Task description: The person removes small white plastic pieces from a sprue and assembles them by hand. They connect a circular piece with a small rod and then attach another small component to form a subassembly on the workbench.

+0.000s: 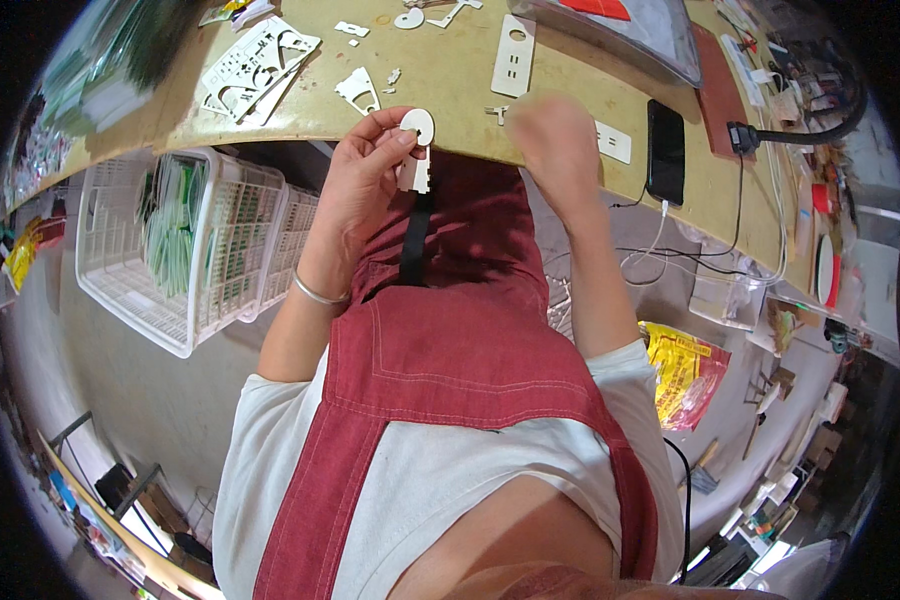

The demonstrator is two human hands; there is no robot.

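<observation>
Near the table's front edge, my left hand (362,172) is closed, thumb and fingers pinching a thin white flat piece (420,124) with a round disc and a small dark hole. Below the disc hangs a notched white strip (415,175); whether the two are joined I cannot tell. My right hand (558,140) is over the table edge, its fingers smeared by motion. Beside its fingertips lies a small white notched part (497,116). A white slotted plate (613,143) shows partly behind that hand, and a longer white plate with a round hole (513,55) lies farther back.
White cut-out sheets (260,68) and a triangular white part (357,91) lie left on the yellowish table (420,70). A black phone (666,152) with a cable is at right. A clear bin (630,40) stands behind. White plastic crates (192,300) stand below left.
</observation>
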